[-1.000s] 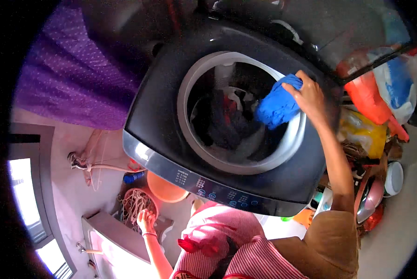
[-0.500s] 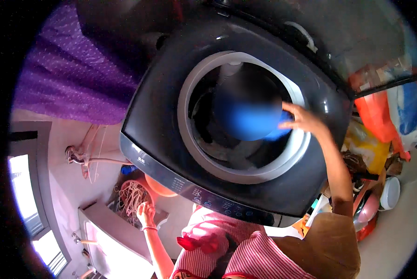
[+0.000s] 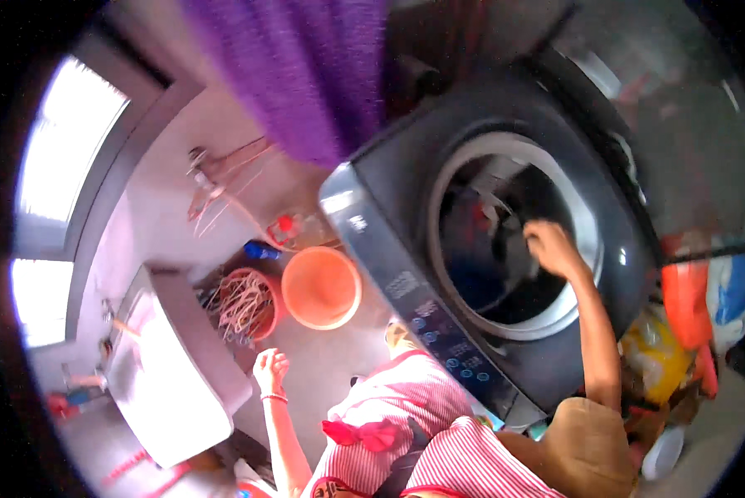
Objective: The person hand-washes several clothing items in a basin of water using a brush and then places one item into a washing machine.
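Note:
My right hand (image 3: 545,242) is over the round opening of a dark top-loading washing machine (image 3: 619,278), at the right side of its pale rim (image 3: 587,232). Its fingers are loosely bent, with no cloth visible in them. Inside the drum lie dark clothes (image 3: 472,253), with some red, pale and dark blue among them, hard to make out. My left hand (image 3: 271,367) hangs empty near a pink bucket (image 3: 271,309) of clothes hangers (image 3: 235,307), its fingers loosely curled and apart. The machine's control panel (image 3: 426,332) faces my body.
An orange bucket (image 3: 323,303) stands left of the machine. A white sink (image 3: 165,390) is at lower left, windows (image 3: 65,149) beyond. A purple curtain (image 3: 306,75) hangs at the top. Red, blue-and-white and yellow bags (image 3: 659,353) crowd the right side.
The bright blue cloth has left my right hand and gone down into the drum. The view has swung, putting the machine further right and showing more of the sink and orange bucket.

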A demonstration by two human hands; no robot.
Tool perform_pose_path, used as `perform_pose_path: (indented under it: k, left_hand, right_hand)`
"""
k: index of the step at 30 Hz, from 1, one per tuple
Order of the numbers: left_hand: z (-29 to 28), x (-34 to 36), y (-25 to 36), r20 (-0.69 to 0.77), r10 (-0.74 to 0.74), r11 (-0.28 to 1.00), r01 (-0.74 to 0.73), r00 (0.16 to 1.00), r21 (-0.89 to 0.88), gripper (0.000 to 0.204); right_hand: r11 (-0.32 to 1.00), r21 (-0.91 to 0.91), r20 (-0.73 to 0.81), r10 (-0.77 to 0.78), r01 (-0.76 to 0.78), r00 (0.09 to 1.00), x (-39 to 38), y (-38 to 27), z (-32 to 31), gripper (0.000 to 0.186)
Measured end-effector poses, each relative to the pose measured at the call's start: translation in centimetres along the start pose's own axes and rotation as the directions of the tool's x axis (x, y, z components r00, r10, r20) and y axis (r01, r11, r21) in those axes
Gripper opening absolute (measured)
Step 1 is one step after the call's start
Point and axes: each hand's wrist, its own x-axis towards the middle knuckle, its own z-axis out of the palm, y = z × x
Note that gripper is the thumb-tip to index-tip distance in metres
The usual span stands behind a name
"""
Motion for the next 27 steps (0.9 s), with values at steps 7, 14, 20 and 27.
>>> perform_pose_path:
  k: [7,14,20,27]
  left_hand:
    - [-11.0,-6.5,-6.1,-0.219,-0.146,0.971,0.098,0.965,-0.216,0.010]
    - [-26.1,-12.1,-18.9,-0.424,-0.252,0.925,0.087,0.870,-0.370,0.013]
    - [-34.8,-22.5,-31.3,-0.596,-0.356,0.780,-0.123,0.720,-0.613,0.014]
    - [-42.8,-28.3,-30.3,-0.660,-0.174,0.525,-0.498,0.731,-0.690,0.012]
  right_hand:
    - [0.921,0.186,-0.457,-0.227,0.343,0.860,3.0,-16.0,-2.3,0.020]
    - [0.775,0.231,-0.509,-0.419,0.588,0.752,2.6,-35.3,1.4,0.014]
    - [0.602,0.374,-0.326,-0.627,0.706,0.707,-2.7,-50.4,11.2,0.012]
    - [0.223,0.513,-0.174,-0.918,0.829,0.355,-15.2,-72.7,16.9,0.017]
